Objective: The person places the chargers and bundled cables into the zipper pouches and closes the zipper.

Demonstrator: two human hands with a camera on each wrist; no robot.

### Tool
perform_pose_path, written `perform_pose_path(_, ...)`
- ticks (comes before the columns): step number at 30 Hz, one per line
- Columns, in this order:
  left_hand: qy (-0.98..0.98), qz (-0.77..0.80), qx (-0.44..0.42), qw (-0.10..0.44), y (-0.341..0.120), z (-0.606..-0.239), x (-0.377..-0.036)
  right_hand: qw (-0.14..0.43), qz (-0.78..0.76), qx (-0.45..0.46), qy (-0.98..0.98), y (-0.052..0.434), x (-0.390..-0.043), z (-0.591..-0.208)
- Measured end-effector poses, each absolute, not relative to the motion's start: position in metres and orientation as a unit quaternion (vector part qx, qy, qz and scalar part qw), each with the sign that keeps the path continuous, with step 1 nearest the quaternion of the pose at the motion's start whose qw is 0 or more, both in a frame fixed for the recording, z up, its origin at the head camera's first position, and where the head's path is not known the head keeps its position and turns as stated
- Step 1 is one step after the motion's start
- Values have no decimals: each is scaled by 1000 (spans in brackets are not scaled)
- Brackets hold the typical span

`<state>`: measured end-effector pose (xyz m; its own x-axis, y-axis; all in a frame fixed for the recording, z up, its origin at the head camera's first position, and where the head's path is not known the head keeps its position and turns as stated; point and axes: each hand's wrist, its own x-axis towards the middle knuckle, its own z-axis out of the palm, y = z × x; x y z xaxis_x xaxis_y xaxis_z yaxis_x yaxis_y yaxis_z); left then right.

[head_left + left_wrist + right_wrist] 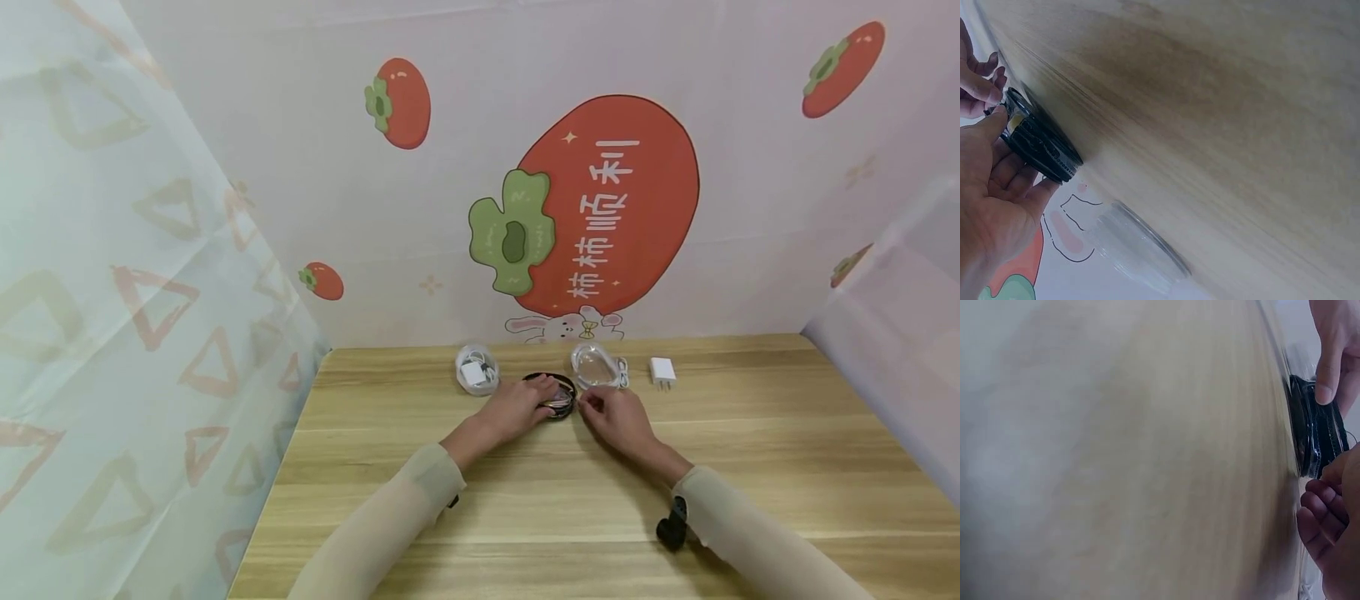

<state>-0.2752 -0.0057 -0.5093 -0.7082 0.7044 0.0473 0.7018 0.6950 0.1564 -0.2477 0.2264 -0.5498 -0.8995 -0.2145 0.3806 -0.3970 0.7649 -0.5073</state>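
Black round container (pixel 552 395) sits mid-surface (pixel 525 500), left hand (pixel 517 408) curled round its rim while right hand (pixel 611 414) pinches something small at its edge; clear lid (pixel 595 366) lies behind, packing seemingly unfinished

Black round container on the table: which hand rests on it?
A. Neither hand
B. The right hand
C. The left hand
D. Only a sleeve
C: in the head view the left hand lies over the black round container, with its thumb and fingers around the rim in the left wrist view.
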Motion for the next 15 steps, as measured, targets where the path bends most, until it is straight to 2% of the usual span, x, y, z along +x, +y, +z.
perform_pose_path(5,918,92,386,21,-7,-508,-276,164,295,169,-926,226,-249,-548)
perform_pose_path(15,904,116,410,31,-15,-511,-279,137,306,190,-923,227,-238,-550)
